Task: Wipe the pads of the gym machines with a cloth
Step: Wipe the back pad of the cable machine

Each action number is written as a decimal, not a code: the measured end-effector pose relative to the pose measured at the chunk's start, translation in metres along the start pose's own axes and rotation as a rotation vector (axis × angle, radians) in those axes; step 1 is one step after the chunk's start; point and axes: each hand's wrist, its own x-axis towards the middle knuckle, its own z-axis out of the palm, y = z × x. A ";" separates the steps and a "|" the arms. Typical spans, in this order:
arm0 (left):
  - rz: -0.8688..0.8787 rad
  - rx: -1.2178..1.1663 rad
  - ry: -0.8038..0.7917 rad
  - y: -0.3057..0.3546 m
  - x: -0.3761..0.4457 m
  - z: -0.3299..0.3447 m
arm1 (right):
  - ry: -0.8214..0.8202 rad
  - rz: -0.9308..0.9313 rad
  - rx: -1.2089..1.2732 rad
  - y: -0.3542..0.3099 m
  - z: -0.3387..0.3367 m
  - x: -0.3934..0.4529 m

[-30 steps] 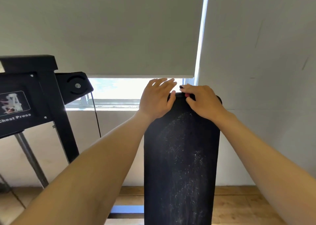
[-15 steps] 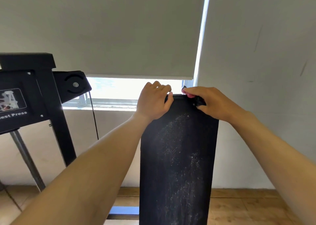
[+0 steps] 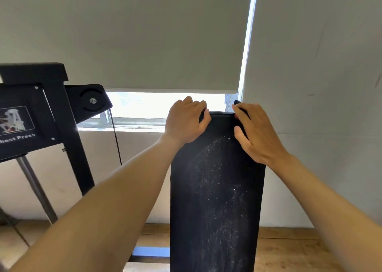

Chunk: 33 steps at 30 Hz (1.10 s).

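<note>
A long black cloth [image 3: 215, 199] hangs straight down in the middle of the view, with white dusty streaks on its face. I cannot tell whether a pad lies behind it. My left hand [image 3: 186, 123] grips its top left corner, fingers curled over the edge and thumb in front. At the top right corner my right hand [image 3: 256, 133] pinches the cloth; a small black tip sticks up above the fingers and a bit of red shows beneath them.
A black chest press machine [image 3: 41, 114] with a pulley and cable stands at the left. Behind are a grey roller blind [image 3: 144, 34], a bright window strip, a white wall at the right, and wooden floor [image 3: 289, 249] below.
My left hand's fingers, straight a second ago, have curled over the top edge. My right hand has slid outward to the right corner. The cloth's top edge now lies straighter between the hands.
</note>
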 end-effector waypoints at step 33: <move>0.666 0.149 -0.150 -0.005 0.002 0.000 | 0.475 0.101 0.027 0.002 0.057 -0.040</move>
